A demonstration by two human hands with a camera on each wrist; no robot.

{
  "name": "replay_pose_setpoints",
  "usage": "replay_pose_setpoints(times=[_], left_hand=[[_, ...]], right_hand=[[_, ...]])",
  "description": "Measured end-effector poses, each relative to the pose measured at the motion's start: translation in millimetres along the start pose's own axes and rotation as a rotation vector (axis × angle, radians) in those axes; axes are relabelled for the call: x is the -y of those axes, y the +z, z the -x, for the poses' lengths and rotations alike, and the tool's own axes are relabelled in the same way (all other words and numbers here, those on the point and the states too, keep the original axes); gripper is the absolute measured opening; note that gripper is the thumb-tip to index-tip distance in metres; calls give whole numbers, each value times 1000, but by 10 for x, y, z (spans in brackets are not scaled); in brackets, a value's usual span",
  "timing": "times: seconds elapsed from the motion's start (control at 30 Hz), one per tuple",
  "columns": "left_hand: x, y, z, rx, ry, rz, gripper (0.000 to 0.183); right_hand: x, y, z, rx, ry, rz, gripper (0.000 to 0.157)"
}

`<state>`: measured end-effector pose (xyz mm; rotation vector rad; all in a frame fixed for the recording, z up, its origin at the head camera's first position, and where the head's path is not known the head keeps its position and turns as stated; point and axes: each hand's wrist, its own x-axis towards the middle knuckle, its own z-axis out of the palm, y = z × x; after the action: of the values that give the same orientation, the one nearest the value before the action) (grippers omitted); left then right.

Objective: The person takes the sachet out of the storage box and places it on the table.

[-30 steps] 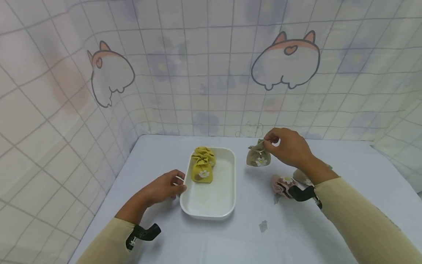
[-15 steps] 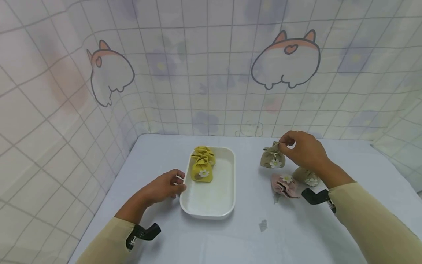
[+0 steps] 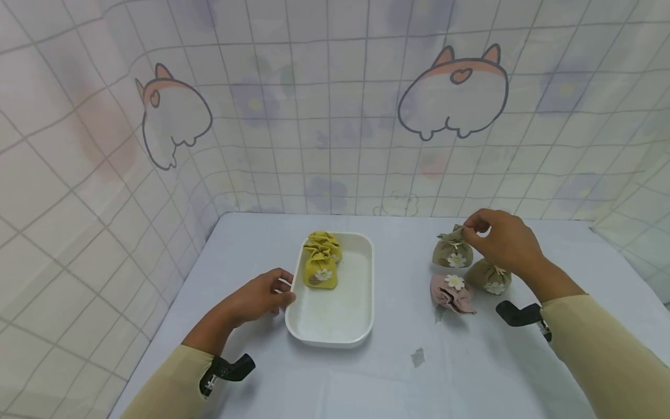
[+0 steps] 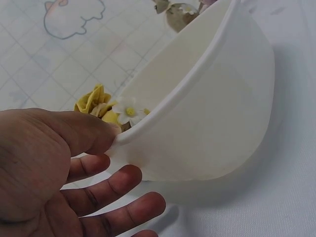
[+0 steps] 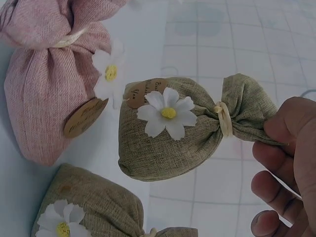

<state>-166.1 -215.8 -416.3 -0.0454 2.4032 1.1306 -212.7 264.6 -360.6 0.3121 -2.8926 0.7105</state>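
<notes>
My right hand [image 3: 505,241] pinches the gathered top of a grey-green drawstring pouch [image 5: 170,126] between thumb and fingers. A white daisy and a brown tag decorate the pouch, which is low over the table's back right part. Just below it in the head view lie a pink pouch [image 3: 451,295] and a brownish pouch [image 3: 489,277], each with a daisy. My left hand [image 3: 262,297] is at the left side of a white tray [image 3: 335,337]; its thumb touches the rim, with the other fingers loosely bent and spread outside the wall. Yellow pouches [image 3: 321,273] lie in the tray.
A white cloth covers the table [image 3: 382,384]. Grey tape [image 3: 417,357] is stuck on it right of the tray. A checked curtain [image 3: 335,145] hangs along the back and left. Each wrist carries a black camera mount [image 3: 227,369].
My right hand has carried the grey-green pouch to the right, closer to the pink and brownish pouches, which show more fully now. My left hand and the tray have stayed in place.
</notes>
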Motion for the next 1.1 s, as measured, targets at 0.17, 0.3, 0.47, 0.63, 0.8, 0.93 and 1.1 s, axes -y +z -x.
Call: replay_pose_setpoints(times=[0.17, 0.3, 0.47, 0.63, 0.8, 0.93, 1.1], left_hand=[[16, -6, -5, 1, 3, 1, 39], [30, -5, -13, -5, 3, 6, 38], [38, 1, -25, -5, 0, 16, 38], [37, -2, -22, 3, 7, 17, 38], [22, -4, -7, 2, 4, 15, 38], [12, -6, -4, 0, 6, 6, 39], [8, -9, -5, -1, 6, 3, 39]], right_hand=[[-20, -7, 13, -15, 16, -10, 22], [-29, 3, 7, -30, 30, -13, 21], [-22, 24, 1, -19, 25, -17, 21], [20, 38, 0, 0, 33, -31, 23], [69, 39, -9, 8, 38, -33, 22], [124, 26, -32, 19, 18, -42, 23], [203, 39, -69, 37, -4, -60, 24]])
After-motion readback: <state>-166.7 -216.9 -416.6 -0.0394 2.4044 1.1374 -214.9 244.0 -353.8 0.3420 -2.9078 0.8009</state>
